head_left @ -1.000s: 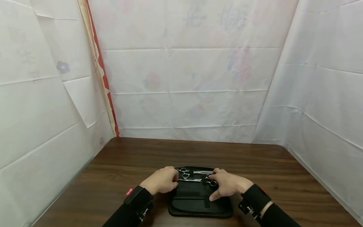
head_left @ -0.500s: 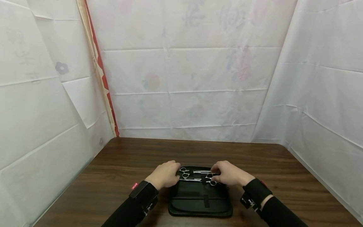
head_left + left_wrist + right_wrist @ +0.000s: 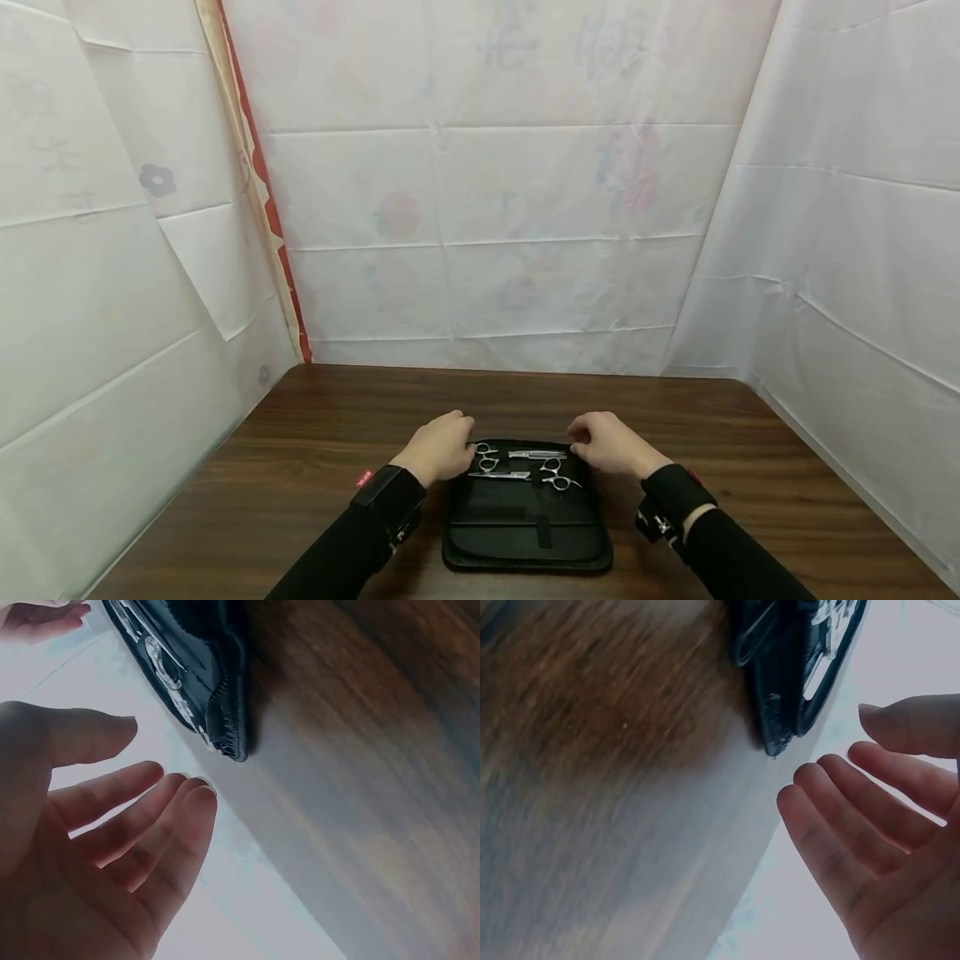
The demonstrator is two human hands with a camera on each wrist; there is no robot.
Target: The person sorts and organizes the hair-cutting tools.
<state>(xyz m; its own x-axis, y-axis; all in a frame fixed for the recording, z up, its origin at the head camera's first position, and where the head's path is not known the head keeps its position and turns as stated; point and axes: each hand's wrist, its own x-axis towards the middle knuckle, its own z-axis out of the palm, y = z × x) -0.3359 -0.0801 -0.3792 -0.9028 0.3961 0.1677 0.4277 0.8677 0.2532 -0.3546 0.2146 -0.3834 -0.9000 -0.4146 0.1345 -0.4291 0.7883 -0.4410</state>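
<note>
A black zippered case (image 3: 528, 546) lies open on the table, with two pairs of silver scissors in its far half. The upper scissors (image 3: 488, 463) have their finger rings at the left; the lower scissors (image 3: 555, 482) have theirs at the right. My left hand (image 3: 438, 448) hovers by the case's far left corner, fingers loosely bent and holding nothing. By the far right corner is my right hand (image 3: 617, 442), also holding nothing. Both wrist views show a gap between the fingertips of the left hand (image 3: 112, 825) and right hand (image 3: 877, 832) and the case.
The dark wood-grain table (image 3: 360, 400) reaches back to a wall of white sheeting (image 3: 487, 192). More white sheeting (image 3: 847, 250) closes off the right side, and a left sheet (image 3: 97, 333) stands along the other edge. A red-edged strip (image 3: 266, 183) runs down the left corner.
My right hand has drawn away from the scissors to the far right corner, uncovering the rings. My left hand has moved slightly farther forward along the left side.
</note>
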